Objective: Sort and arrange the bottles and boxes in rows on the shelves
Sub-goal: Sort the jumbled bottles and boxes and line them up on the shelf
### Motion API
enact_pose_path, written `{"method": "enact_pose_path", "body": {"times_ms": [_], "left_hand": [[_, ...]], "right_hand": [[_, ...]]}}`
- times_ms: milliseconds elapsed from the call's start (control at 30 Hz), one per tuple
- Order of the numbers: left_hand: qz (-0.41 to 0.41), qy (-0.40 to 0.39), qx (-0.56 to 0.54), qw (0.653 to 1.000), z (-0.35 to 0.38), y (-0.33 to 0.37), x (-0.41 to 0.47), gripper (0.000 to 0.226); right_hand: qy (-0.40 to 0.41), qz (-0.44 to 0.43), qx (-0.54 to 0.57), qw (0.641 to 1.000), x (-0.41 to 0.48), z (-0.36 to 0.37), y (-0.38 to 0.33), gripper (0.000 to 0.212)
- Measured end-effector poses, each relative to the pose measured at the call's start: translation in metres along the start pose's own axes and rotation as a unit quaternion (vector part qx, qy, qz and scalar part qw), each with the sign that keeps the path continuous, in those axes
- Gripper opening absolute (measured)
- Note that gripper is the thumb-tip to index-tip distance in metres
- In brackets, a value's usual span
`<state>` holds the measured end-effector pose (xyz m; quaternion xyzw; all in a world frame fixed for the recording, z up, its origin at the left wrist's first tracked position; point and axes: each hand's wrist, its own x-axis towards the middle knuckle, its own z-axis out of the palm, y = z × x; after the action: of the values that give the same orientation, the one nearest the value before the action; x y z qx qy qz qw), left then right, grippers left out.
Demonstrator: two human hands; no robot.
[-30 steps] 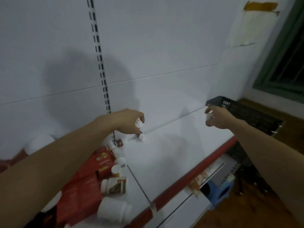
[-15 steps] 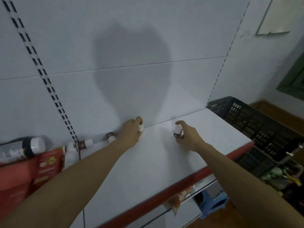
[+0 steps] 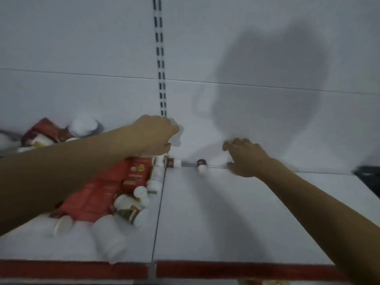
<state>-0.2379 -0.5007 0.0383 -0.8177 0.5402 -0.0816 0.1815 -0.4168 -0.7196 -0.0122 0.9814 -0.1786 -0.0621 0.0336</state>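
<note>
Nearest the viewer, a red front edge (image 3: 246, 269) runs the full width of a white shelf (image 3: 226, 233). A thin seam (image 3: 158, 212) splits the shelf into a left and a right panel. On the left panel a jumble reaches almost from the front edge to the back. A large white bottle (image 3: 109, 239) lies on its side just behind the red edge. A labelled bottle (image 3: 130, 212) lies on its side behind that, close to the seam, and flat red boxes (image 3: 96, 194) lie further back again. The right panel is bare white surface from its front edge to its back edge, which gives both forearms open room. Two small bottles sit at that back edge. A dark-labelled small bottle (image 3: 174, 162) lies just right of the seam, and a white-capped small bottle (image 3: 201, 166) is a little further right. The right hand (image 3: 246, 158) hovers at the back edge, beside the white-capped one but not touching it. Its fingers are spread and loosely curved, gripping nothing. The left hand (image 3: 154, 136) is raised over the back of the pile, clenched round a blurred white bottle (image 3: 175, 133). A black basket (image 3: 368, 175) shows at the shelf's far right end. Behind everything stands a white back wall (image 3: 82, 48) with a slotted upright rail (image 3: 160, 58).
</note>
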Motion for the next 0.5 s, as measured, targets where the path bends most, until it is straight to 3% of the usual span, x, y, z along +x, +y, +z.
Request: {"method": "enact_pose_path", "body": {"times_ms": [133, 200, 367, 500], "left_hand": [[-0.103, -0.021, 0.036, 0.994, 0.023, -0.098, -0.092, 0.045], [-0.133, 0.032, 0.062, 0.989, 0.033, -0.147, -0.151, 0.04], [-0.236, 0.048, 0.011, 0.971, 0.047, -0.236, -0.263, 0.046], [-0.308, -0.081, -0.022, 0.948, 0.074, -0.29, -0.31, 0.042]], "right_hand": [[-0.081, -0.178, -0.019, 0.98, 0.064, -0.05, -0.101, 0.053], [-0.096, -0.239, -0.045, 0.965, 0.089, -0.072, -0.16, 0.051], [-0.013, -0.333, -0.083, 0.939, 0.123, -0.119, -0.295, 0.044], [0.064, -0.334, -0.081, 0.937, 0.143, -0.145, -0.38, 0.02]]}}
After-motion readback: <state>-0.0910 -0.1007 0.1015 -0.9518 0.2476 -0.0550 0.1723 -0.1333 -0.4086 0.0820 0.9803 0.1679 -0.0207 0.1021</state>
